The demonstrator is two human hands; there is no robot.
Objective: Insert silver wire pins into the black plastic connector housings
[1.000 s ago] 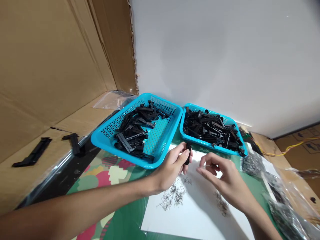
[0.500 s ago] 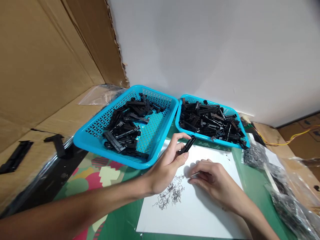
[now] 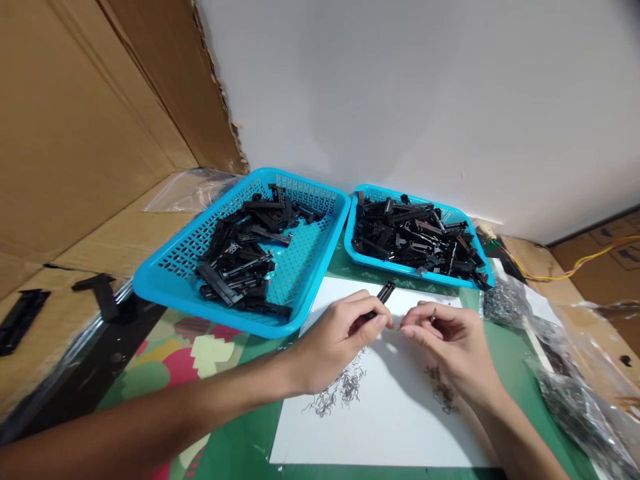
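My left hand is wrapped round a slim black plastic part, whose far end sticks out past the fingers. Close by on the right, my right hand is closed in a pinch with its fingertips near the left thumb. A small dark glint shows among its fingers, too small to name. Under the left hand lies a loose heap of small bent metal wires on a white board. A second, browner heap of little wire pieces lies beside the right wrist, partly covered by it.
Two blue baskets, left and right, hold many black parts. Further black parts lie on cardboard at far left. Clear bags of small pieces lie at right on the green table. A yellow cable runs behind.
My right hand has risen off the board beside the wire heap and moved right. My left hand has turned and lowered the black part, bringing its fingertips close to the right hand's.
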